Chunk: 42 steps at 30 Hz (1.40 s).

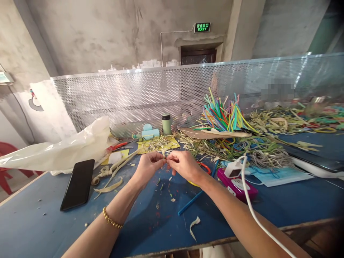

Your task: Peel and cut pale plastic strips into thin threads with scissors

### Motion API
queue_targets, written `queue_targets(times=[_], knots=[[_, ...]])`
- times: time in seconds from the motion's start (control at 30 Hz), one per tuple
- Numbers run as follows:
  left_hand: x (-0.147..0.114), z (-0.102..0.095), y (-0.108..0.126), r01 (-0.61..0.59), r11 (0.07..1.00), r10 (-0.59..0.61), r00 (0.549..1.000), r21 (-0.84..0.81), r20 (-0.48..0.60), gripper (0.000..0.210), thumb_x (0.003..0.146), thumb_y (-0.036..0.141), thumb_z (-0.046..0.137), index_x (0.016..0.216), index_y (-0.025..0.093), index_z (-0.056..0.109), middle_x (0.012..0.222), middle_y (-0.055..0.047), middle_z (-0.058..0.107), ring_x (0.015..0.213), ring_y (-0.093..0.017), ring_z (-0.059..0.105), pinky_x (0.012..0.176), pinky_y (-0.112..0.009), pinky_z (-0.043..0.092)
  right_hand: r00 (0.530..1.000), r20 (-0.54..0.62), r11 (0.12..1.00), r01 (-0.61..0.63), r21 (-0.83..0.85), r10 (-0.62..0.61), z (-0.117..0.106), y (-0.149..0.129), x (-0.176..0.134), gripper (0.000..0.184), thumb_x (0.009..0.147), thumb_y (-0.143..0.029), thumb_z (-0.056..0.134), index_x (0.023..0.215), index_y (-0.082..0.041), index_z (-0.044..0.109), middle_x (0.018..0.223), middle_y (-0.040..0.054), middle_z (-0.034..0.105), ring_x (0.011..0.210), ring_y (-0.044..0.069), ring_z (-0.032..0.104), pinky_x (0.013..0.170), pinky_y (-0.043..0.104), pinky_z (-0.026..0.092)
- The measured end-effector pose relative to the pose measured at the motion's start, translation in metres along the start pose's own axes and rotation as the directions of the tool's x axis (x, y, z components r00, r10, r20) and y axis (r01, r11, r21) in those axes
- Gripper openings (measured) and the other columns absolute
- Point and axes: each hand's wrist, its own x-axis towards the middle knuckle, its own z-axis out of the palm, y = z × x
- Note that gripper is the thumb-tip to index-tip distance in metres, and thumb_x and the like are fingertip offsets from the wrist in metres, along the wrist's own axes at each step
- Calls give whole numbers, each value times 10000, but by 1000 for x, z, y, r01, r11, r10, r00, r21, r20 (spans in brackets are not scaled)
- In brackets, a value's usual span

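My left hand (148, 167) and my right hand (186, 165) meet fingertip to fingertip above the middle of the blue table. Both are closed in a pinch on a small straw-coloured plant piece (163, 153), whose lower end the fingers hide. Just behind it, a heap of dried, cut plant strips (156, 144) lies on yellow paper, so the piece's outline is hard to separate. Small scraps (172, 195) are scattered below my hands. An orange ring-shaped handle (204, 167) and a blue stick (191, 202) lie beside my right forearm.
A black phone (77, 184), red-handled pliers (117, 146) and a plastic bag (80, 147) are on the left. A green bottle (166, 125) stands behind. Right are coloured pipe cleaners (223, 116), a purple box (238, 184) with a white cable (248, 200), and a face mask (279, 175).
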Motion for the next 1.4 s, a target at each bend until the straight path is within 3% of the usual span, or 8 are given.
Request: queue_targets(times=[0.13,0.4,0.5,0.83,1.0,1.1,1.23,1.4], knots=[[4,-1,-8,-43,992,47,999,119,-26,186,729,324,655,678,145,654,600,-2,589,589,-122,499,558,-245,362,1000,-12,997,-8,-74,7,3,4,-1,159,882,-218,510,752,-183,594,638,0,684,400,110,586,457,215,413],[5,-5,-9,-89,979,80,995,183,55,218,804,324,567,650,174,604,609,-21,641,593,-148,570,604,-264,429,990,51,948,142,-286,-133,0,8,-1,206,927,-208,506,733,-195,575,577,-15,632,456,103,535,542,234,346],[4,-6,-8,-92,981,75,992,169,101,240,825,343,555,648,187,600,607,-28,661,583,-159,588,607,-275,442,986,25,936,163,-312,-164,-2,5,-1,187,912,-170,506,742,-197,578,580,-9,622,482,116,528,545,244,325],[1,-7,5,-74,987,58,992,143,115,166,785,308,578,675,183,581,648,-30,678,579,-156,603,586,-269,445,980,-92,942,142,-305,-178,-3,5,0,191,904,-160,477,732,-197,551,603,1,612,532,127,521,542,243,303],[7,-15,-1,-117,972,125,992,206,-26,112,770,256,585,690,181,558,599,-2,632,585,-146,593,568,-250,407,988,-42,944,132,-303,-151,-10,14,3,168,842,-107,520,705,-184,581,609,0,618,541,119,518,551,238,320],[8,-20,0,-115,980,128,989,162,-72,98,774,257,587,719,177,572,615,-12,645,616,-157,615,605,-264,435,990,-40,932,113,-344,-135,-15,18,6,148,819,-100,547,716,-179,619,642,12,640,578,129,541,582,243,357],[6,-16,2,-100,991,100,995,86,2,140,776,289,616,713,166,597,613,-15,639,594,-154,608,612,-271,445,963,-148,956,189,-226,-225,-16,13,8,119,885,-188,544,877,-167,661,882,62,685,711,144,590,653,254,414],[3,-6,1,-89,993,85,995,84,46,150,748,293,661,687,160,626,594,-8,636,576,-146,593,584,-254,418,987,-75,990,137,-41,-139,-4,1,2,154,871,-215,574,722,-183,592,609,-13,600,560,121,538,569,237,393]])
